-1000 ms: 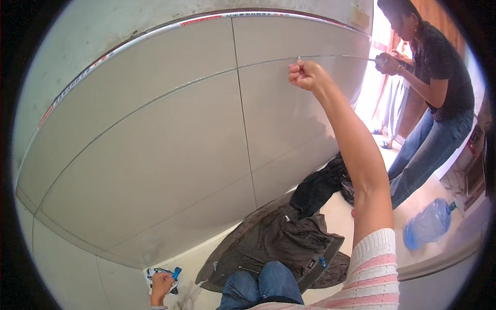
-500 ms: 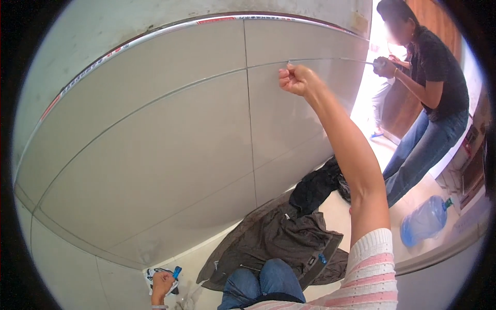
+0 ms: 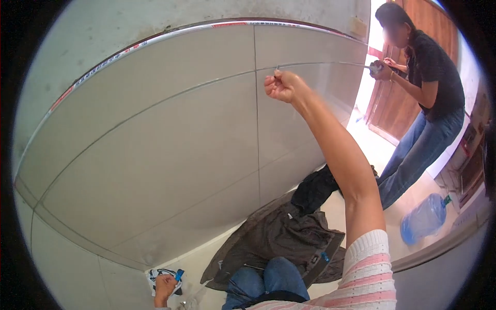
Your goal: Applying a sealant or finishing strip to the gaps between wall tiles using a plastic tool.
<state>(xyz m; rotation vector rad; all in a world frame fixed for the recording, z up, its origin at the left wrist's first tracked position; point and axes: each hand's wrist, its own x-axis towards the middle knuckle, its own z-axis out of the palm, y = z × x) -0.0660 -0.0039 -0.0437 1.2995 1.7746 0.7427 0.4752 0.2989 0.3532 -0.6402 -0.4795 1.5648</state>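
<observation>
My right hand (image 3: 279,87) is raised at the wall of large beige tiles (image 3: 170,155). Its fingers are closed, and a small tip (image 3: 277,68) shows at the horizontal joint line (image 3: 206,81); what the tip belongs to is hidden in the fist. Just left of this hand runs a vertical joint (image 3: 257,124). Low at the left, my left hand (image 3: 165,285) is closed around a small blue object (image 3: 179,275), too small to identify. A crumpled white and dark package (image 3: 153,275) lies behind that hand.
At right a co-worker (image 3: 439,77) in a black top holds a nozzled tool (image 3: 376,67) to the same joint line. A brown jacket (image 3: 279,237) and dark cloth (image 3: 315,188) lie on the floor by my knees. A blue water jug (image 3: 424,219) lies at right.
My right hand has slid left along the horizontal joint, closer to the vertical joint. The figure in pale trousers behind the co-worker no longer shows. My left hand keeps its blue object.
</observation>
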